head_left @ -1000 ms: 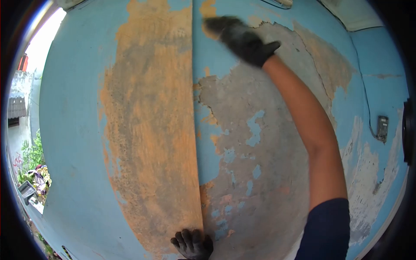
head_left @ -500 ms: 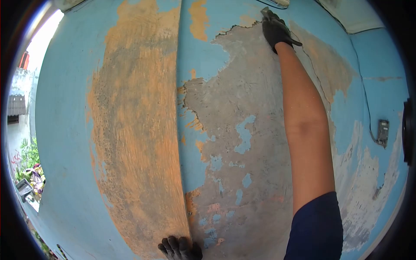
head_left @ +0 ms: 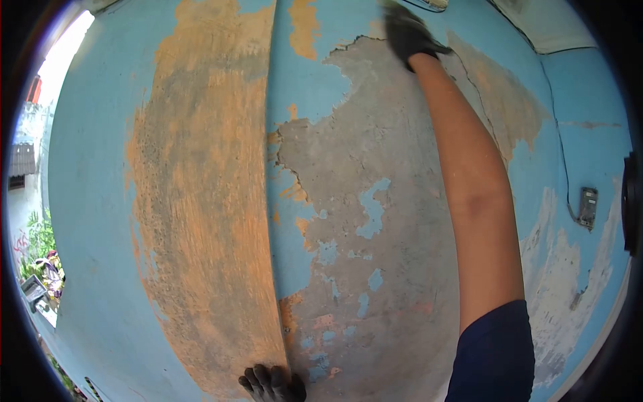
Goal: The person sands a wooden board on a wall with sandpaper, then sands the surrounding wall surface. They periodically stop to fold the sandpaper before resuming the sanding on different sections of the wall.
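My right hand (head_left: 407, 37), in a dark glove, is raised high against the wall at the upper edge of the bare grey patch (head_left: 388, 134). Motion smears its fingers, which are bent round something too blurred to make out. Low in the view, my left hand (head_left: 271, 385), also gloved, lies on the wall with its fingers apart, at the bottom of the orange-brown strip (head_left: 214, 201) and beside its vertical edge. A jagged crack (head_left: 358, 41) in the blue paint runs just left of my right hand.
On the right wall hangs a small dark electrical box (head_left: 587, 206) with a cable (head_left: 559, 134) running up from it. Whitish scraped areas (head_left: 552, 281) lie below. Plants (head_left: 40, 234) show outside at the far left. A dark round object (head_left: 630, 203) stands at the right edge.
My right hand has moved left and slightly up along the wall. My left hand stays on the wall; the whole view has shifted slightly.
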`<state>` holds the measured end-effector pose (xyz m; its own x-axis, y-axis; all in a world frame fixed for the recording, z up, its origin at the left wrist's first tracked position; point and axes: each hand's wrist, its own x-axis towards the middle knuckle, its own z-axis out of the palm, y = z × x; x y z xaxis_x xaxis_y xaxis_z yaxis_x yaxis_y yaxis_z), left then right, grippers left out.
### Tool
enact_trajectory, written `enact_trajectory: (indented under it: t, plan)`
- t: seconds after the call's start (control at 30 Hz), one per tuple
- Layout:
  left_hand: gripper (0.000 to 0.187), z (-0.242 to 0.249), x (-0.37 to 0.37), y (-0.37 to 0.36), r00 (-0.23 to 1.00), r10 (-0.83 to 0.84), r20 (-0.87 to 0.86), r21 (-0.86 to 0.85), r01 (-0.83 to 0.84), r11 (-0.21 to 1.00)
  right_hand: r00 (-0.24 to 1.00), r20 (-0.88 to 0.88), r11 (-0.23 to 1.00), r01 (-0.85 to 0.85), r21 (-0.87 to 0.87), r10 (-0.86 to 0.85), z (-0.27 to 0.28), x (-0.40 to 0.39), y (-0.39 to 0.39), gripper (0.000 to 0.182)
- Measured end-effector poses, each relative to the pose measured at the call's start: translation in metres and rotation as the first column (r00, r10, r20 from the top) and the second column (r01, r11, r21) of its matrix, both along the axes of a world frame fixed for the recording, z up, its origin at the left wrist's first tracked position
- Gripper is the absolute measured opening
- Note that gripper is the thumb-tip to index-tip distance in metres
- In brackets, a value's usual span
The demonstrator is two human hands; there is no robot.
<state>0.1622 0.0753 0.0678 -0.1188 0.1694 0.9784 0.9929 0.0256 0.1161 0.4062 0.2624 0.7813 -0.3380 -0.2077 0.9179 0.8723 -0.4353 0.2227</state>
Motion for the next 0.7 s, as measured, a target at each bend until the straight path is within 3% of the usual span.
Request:
enact_trajectory:
  t: [0.03,0.07,0.1,0.13,0.17,0.23,0.27,0.33,0.37,0.4,0.43,0.47,0.53,0.57,0.63,0.67,0.7]
  plan:
    - [0.052,0.000,0.000,-0.004,0.999,0.014,-0.029,0.000,-0.014,1.000,1.000,0.001,1.000,0.005,-0.010,-0.005,-0.008,-0.014,0.000,0.042]
    - [0.052,-0.001,0.000,-0.005,0.999,0.017,-0.031,0.002,-0.017,1.000,0.952,0.190,0.967,-0.215,-0.139,0.239,-0.014,-0.029,-0.003,0.051]
    - [0.052,-0.002,0.000,-0.002,0.999,0.030,-0.033,0.026,-0.029,0.999,0.808,0.342,0.871,-0.392,-0.295,0.480,-0.018,-0.044,-0.006,0.061]
    - [0.051,-0.002,0.001,0.001,0.999,0.043,-0.031,0.049,-0.041,0.998,0.690,0.478,0.839,-0.437,-0.324,0.544,-0.022,-0.054,-0.010,0.056]
    - [0.051,-0.004,0.001,-0.002,0.998,0.050,-0.031,0.040,-0.048,0.998,0.716,0.534,0.885,-0.439,-0.154,0.449,-0.007,-0.040,0.004,0.052]
    - [0.053,-0.003,0.002,-0.001,0.999,-0.039,0.013,0.024,0.039,0.999,0.935,0.338,0.905,-0.230,0.358,0.105,0.020,-0.002,0.028,0.046]
    - [0.053,-0.001,0.003,-0.001,0.999,-0.030,0.017,0.024,0.029,0.999,0.917,0.227,0.895,-0.379,0.236,0.329,0.016,0.005,0.025,0.046]
    - [0.055,0.003,0.006,-0.002,1.000,-0.002,-0.005,0.061,0.002,0.998,0.722,-0.072,0.723,-0.674,0.150,0.688,0.008,0.018,0.020,0.046]
    - [0.055,0.005,0.007,-0.005,1.000,-0.005,-0.013,0.050,0.005,0.999,0.876,-0.084,0.879,-0.477,-0.006,0.475,0.014,0.001,0.017,0.048]
    - [0.055,0.008,0.007,-0.007,1.000,0.013,-0.003,0.013,-0.013,1.000,0.971,-0.050,0.958,-0.240,-0.157,0.235,0.018,-0.015,0.011,0.049]
    - [0.055,0.011,0.009,-0.006,0.999,0.035,0.012,-0.016,-0.035,0.999,0.970,-0.050,0.958,-0.244,-0.151,0.239,0.007,-0.030,-0.003,0.049]
    - [0.055,0.010,0.009,-0.005,0.999,0.047,0.014,-0.011,-0.047,0.999,0.907,0.082,0.884,-0.376,-0.277,0.412,-0.022,-0.049,-0.021,0.055]
    - [0.047,0.006,0.006,-0.001,1.000,-0.011,0.012,0.026,0.011,1.000,0.625,0.271,0.651,-0.523,-0.551,0.732,-0.060,-0.077,-0.064,0.070]
    - [0.047,0.008,0.007,-0.003,1.000,0.005,0.016,0.022,-0.005,1.000,0.640,0.260,0.647,-0.497,-0.579,0.723,-0.053,-0.064,-0.080,0.062]
    - [0.041,0.018,0.010,-0.007,1.000,-0.001,-0.001,0.052,0.001,0.999,0.641,-0.072,0.589,-0.738,-0.329,0.764,-0.012,-0.040,-0.050,0.052]
    - [0.041,0.020,0.010,-0.007,1.000,0.009,0.003,0.055,-0.009,0.998,0.374,-0.570,0.299,-0.927,-0.224,0.732,-0.017,-0.041,-0.086,0.057]
    - [0.042,0.020,0.009,-0.007,1.000,0.017,-0.001,0.046,-0.017,0.999,0.369,-0.569,0.292,-0.930,-0.225,0.735,-0.011,-0.059,-0.072,0.057]
